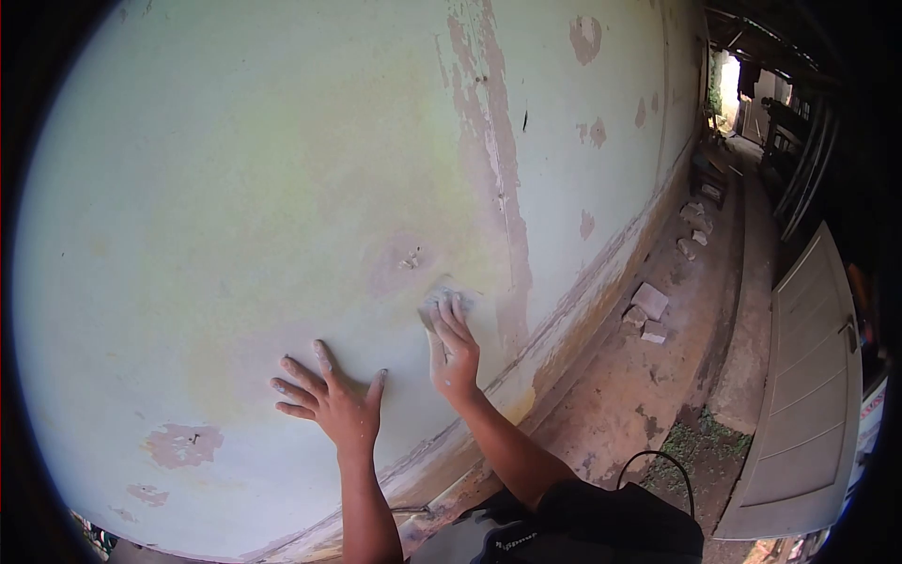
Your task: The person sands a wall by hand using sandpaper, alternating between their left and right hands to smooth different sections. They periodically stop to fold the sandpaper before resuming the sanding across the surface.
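A pale green painted wall (310, 169) fills most of the view, with patches of bare plaster. My left hand (342, 402) rests on it with fingers spread, white dust on the fingertips, holding nothing. To its right, my right hand (455, 350) presses a thin greyish sheet, which looks like sandpaper (426, 321), against the wall. Its fingers are together over the sheet, and most of the sheet is hidden under the hand. A pale scuffed patch (442, 287) shows at the fingertips. Just above lies a small chipped spot (410, 258) in the plaster.
A long strip of bare plaster (498, 179) runs down the wall to the right. Broken blocks (650, 301) lie on the concrete walkway (601, 395) beside the wall. A detached pale door (803, 376) leans at the right, with grass patches (700, 446) near its foot.
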Motion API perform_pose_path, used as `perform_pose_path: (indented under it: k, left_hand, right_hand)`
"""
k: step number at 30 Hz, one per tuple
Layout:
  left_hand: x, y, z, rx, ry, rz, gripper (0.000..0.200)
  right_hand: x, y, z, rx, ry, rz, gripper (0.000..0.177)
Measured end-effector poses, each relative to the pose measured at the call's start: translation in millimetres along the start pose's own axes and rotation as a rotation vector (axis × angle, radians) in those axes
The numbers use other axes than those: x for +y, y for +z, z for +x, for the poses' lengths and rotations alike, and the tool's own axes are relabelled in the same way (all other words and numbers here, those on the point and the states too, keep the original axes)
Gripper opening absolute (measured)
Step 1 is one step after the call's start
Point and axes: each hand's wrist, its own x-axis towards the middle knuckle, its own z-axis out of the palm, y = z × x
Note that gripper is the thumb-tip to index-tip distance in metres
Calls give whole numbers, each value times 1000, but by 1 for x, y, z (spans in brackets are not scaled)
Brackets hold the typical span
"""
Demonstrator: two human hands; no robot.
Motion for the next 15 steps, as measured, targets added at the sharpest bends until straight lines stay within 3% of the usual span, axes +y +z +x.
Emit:
perform_pose_path:
  k: [4,7,11,13,15]
  left_hand:
    - [6,-2,2,-65,-42,-8,125]
    - [3,-3,0,-59,-42,-18,125]
    - [2,-3,-2,-36,-21,-13,124]
    - [6,0,-1,-28,-27,-28,124]
    - [8,3,-2,-24,-55,-43,124]
  right_hand:
    - [12,-2,-2,-129,-287,-83,37]
    - [63,-19,29,130,52,-104,38]
    - [73,-29,44,152,183,-47,36]
    - [41,-19,29,118,160,-4,36]
    - [9,-5,1,-4,-32,-16,37]
